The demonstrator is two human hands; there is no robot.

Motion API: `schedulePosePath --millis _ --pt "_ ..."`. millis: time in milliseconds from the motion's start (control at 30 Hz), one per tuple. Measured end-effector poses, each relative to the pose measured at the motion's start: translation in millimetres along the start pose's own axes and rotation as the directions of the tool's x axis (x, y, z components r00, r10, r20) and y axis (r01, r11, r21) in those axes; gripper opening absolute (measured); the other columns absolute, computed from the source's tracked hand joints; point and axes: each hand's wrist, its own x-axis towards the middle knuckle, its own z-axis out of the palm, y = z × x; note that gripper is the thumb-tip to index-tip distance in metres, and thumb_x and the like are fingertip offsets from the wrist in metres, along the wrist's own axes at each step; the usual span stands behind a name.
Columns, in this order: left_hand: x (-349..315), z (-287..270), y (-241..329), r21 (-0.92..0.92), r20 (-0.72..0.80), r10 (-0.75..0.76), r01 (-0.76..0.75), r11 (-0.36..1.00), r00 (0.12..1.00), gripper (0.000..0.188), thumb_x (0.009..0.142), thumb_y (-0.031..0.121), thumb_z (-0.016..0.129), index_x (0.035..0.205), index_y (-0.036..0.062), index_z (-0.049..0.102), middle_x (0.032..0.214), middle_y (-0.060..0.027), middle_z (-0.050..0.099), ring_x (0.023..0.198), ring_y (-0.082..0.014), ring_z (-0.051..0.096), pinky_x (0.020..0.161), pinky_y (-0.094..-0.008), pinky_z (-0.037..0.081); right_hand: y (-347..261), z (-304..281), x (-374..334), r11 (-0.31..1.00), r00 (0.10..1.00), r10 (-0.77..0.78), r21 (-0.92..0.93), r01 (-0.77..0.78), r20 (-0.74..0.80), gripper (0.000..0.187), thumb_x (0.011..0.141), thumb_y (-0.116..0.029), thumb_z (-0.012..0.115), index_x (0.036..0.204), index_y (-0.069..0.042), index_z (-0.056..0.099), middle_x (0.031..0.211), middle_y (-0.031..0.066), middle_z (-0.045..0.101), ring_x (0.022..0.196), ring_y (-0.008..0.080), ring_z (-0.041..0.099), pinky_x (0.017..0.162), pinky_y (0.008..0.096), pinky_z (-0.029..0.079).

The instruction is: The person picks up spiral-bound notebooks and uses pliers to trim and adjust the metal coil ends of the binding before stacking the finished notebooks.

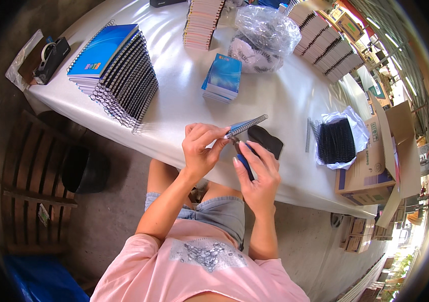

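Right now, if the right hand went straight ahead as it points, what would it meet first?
Probably the coil of the notebook in the left hand; the pliers in the right hand point at it, though depth is unclear.

Left hand [203,145] pinching near end of spiral pad [246,126], right hand [263,176] on blue-handled pliers [244,164], nose at that same coil end. Black item [269,142] on table [179,108] just beyond right hand. Bound stack [126,75] and tape dispenser [52,60] left, blue-covered pile [223,76] ahead, black coils [336,141] on white wrap [359,132] right, beside open carton [368,163]
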Motion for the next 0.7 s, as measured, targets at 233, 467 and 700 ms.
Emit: schedulePosePath --millis 233,467,700 --pt "-1.4 -4.5 -0.6 0.057 -0.031 0.117 -0.115 0.992 0.993 0.024 0.066 0.005 0.075 0.088 0.0115 0.069 0.075 0.0013 0.066 0.065 -0.0136 0.057 0.068 -0.0273 0.033 5.4 -0.9 -4.4 0.453 0.818 0.354 0.682 -0.574 0.454 0.035 0.087 -0.019 0.062 0.119 -0.005 0.058 0.101 0.0121 0.064 0.081 0.0197 0.062 0.065 0.0308 0.048" --pt "-1.4 -4.2 -8.9 0.065 -0.082 -0.007 0.012 0.998 0.997 0.022 0.073 0.001 0.073 0.093 0.0039 0.068 0.072 -0.0021 0.063 0.061 -0.0115 0.053 0.066 -0.0245 0.039 21.0 -0.5 -14.6 0.561 0.825 0.378 0.605 -0.565 0.420 0.040 0.089 -0.018 0.058 0.125 -0.001 0.050 0.108 0.0117 0.061 0.100 0.0193 0.058 0.082 0.0279 0.046" --pt "7.5 -7.8 -4.6 -0.539 -0.008 -0.637 0.533 0.652 0.771 0.030 0.086 0.018 0.067 0.112 0.0034 0.063 0.084 0.0016 0.058 0.070 -0.0048 0.049 0.064 -0.0205 0.044 113.2 -47.6 -44.4 0.689 0.802 0.597 -0.499 -0.526 -0.021 0.041 0.091 -0.031 0.054 0.127 -0.012 0.052 0.124 0.0126 0.052 0.115 0.0322 0.048 0.101 0.0410 0.033"
